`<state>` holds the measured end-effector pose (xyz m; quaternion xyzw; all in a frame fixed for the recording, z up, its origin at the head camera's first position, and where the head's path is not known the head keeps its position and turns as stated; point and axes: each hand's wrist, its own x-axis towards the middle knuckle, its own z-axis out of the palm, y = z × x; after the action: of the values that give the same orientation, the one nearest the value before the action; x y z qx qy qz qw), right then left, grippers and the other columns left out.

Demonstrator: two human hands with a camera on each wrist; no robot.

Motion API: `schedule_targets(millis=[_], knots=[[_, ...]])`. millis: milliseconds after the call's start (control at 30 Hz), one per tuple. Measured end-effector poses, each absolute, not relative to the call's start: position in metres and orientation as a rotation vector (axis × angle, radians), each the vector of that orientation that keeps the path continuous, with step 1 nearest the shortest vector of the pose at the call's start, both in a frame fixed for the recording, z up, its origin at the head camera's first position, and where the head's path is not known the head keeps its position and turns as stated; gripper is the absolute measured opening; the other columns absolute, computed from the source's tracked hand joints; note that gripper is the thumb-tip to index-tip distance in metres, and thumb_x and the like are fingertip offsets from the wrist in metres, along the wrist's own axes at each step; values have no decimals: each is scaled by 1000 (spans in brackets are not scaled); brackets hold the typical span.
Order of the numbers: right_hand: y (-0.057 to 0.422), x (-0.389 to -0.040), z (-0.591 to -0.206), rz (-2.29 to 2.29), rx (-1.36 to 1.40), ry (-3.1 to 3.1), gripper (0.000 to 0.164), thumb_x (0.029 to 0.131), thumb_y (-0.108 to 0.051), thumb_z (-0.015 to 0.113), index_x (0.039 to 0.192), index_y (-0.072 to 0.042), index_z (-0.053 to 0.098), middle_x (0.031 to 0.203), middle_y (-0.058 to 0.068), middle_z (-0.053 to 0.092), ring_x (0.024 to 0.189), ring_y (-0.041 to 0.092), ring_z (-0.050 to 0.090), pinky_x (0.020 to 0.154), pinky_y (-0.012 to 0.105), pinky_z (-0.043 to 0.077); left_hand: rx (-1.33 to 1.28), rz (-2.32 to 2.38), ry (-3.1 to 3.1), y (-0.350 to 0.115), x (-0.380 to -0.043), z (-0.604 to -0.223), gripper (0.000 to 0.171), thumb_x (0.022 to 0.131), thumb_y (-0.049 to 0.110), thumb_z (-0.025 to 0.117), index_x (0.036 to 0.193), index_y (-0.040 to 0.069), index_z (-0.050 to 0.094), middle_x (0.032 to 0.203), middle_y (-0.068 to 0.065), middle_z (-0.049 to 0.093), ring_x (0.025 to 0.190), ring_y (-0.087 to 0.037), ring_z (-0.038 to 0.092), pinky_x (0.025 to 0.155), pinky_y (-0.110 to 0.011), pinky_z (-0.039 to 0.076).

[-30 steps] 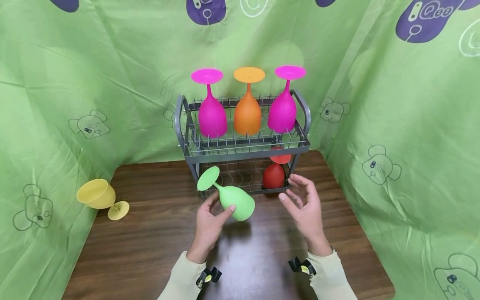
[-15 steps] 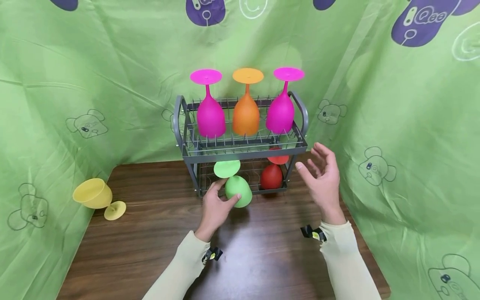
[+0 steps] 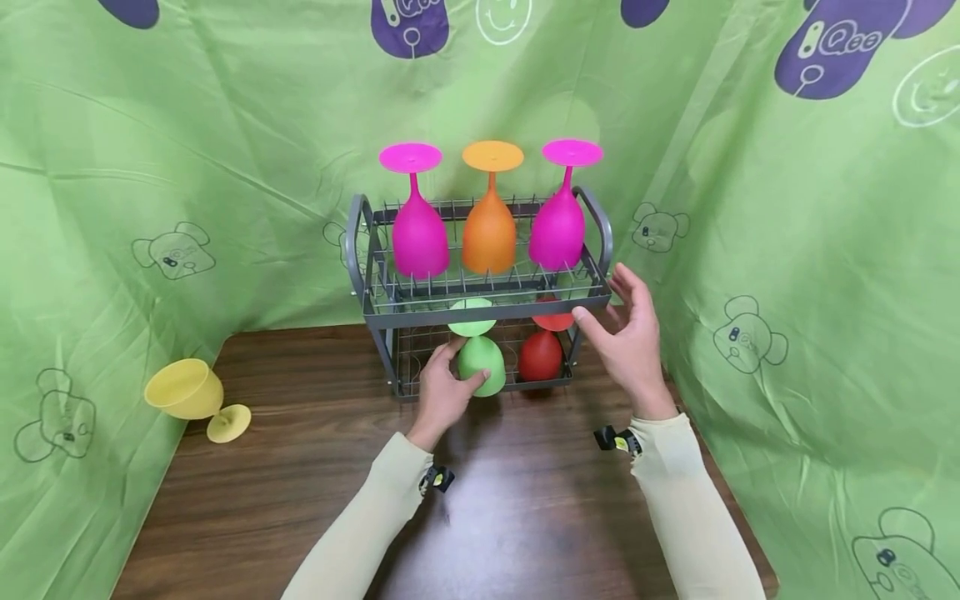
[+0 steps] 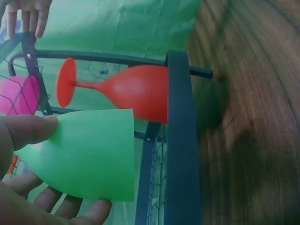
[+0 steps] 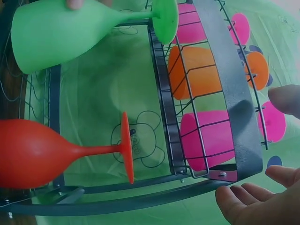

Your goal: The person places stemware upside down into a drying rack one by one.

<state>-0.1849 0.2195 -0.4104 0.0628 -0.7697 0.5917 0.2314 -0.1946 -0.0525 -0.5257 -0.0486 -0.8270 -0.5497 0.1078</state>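
Observation:
My left hand (image 3: 441, 390) grips the bowl of a green wine glass (image 3: 483, 367), thumb in front and fingers behind. The glass is upside down, its foot just below the front rail of the upper tier, at the lower tier of the dish rack (image 3: 480, 312). In the left wrist view its rim (image 4: 133, 154) appears slightly apart from the lower rail. A red wine glass (image 3: 540, 357) stands inverted on the lower tier to its right. My right hand (image 3: 633, 350) is at the upper tier's right front corner, fingers loosely bent and spread; whether it touches the frame is unclear.
On the upper tier stand two inverted magenta glasses (image 3: 420, 242) (image 3: 557, 229) with an orange glass (image 3: 489, 237) between them. A yellow glass (image 3: 184, 390) lies tilted at the left of the wooden table (image 3: 300, 467). Green cloth (image 3: 262, 167) encloses the back and sides.
My left hand has carried the green glass from a tilted position in front of the rack to its lower tier, turning it upside down. My right hand has moved up to the rack's right corner.

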Motion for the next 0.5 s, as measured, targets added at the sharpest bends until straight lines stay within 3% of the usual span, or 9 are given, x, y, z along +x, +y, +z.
schedule_targets(millis=[133, 333, 500], knots=[[219, -190, -408, 1644, 157, -2113, 84, 89, -16, 84, 161, -15, 40, 162, 7, 45, 152, 24, 43, 125, 49, 40, -144, -1568, -2467, -48, -206, -530, 72, 82, 20, 91, 146, 7, 63, 137, -11, 67, 112, -30, 64, 92, -47, 58], [214, -190, -402, 1592, 116, -2139, 84, 89, -10, 82, 160, -2, 38, 160, 17, 46, 150, 33, 44, 122, 56, 40, -116, -1562, -2493, -43, -223, -536, 71, 83, 22, 91, 147, 10, 62, 141, -12, 65, 125, -35, 64, 102, -50, 56], [215, -196, -402, 1563, 94, -2164, 83, 90, -11, 81, 160, -3, 39, 159, 19, 45, 149, 32, 44, 121, 52, 44, -127, -1543, -2510, -40, -234, -542, 68, 84, 22, 89, 146, 12, 63, 141, -12, 65, 130, -36, 62, 105, -51, 56]])
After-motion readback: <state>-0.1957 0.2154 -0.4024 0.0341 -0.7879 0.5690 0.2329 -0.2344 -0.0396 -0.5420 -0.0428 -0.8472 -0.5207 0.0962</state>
